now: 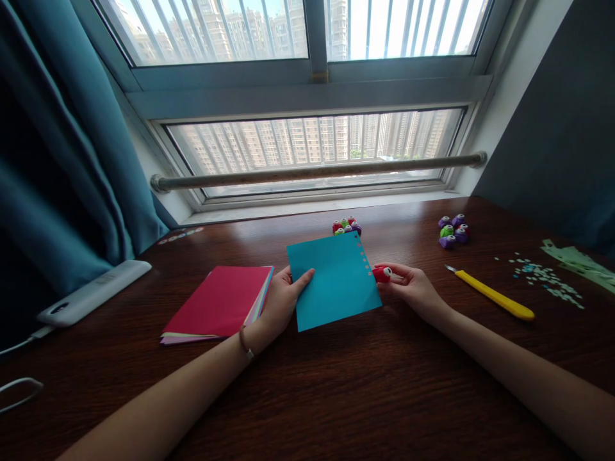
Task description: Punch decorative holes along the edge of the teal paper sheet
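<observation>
My left hand (282,299) pinches the left edge of a blue paper sheet (334,282), thumb on top, holding it just above the dark wooden desk (336,384). A row of small punched holes runs down the sheet's right edge. My right hand (412,286) grips a small red hole punch (382,274) set against that right edge, below the holes.
A stack of coloured paper (218,304) with a red top sheet lies left of my left hand. Two clusters of small punches (346,226) (453,231) sit near the window. A yellow craft knife (492,295), paper confetti (545,280), green scraps (579,261) lie right; a white device (93,291) left.
</observation>
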`<state>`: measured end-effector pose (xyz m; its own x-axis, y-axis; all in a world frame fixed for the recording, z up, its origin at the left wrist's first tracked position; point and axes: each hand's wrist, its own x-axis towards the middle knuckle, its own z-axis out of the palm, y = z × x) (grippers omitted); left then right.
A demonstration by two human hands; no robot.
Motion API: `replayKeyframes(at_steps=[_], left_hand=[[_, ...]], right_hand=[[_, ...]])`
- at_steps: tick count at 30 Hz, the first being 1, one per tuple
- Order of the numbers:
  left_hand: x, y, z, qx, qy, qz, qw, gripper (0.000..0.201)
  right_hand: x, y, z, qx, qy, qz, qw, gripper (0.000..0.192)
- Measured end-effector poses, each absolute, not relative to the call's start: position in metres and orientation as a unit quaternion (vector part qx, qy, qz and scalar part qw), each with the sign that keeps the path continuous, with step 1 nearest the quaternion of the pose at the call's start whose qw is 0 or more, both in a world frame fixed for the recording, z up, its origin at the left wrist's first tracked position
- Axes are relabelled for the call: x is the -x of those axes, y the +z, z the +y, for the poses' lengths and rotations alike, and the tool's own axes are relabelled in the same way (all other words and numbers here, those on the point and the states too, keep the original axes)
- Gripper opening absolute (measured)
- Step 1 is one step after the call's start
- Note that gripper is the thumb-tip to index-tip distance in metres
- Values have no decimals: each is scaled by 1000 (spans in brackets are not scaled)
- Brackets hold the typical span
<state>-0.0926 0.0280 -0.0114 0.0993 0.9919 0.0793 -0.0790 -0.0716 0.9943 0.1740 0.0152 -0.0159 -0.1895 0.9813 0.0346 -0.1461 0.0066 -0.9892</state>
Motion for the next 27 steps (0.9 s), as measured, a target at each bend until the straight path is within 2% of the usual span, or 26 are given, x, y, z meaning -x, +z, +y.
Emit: replayKeyframes(at_steps=[4,27], left_hand=[[93,-11,28,-529,507,437,522,37],[93,-12,28,-526,502,438,528,41]], right_hand=[[-173,-17,16,398,580,-511,494,41],[-172,-12,13,411,574,-505,497,49]])
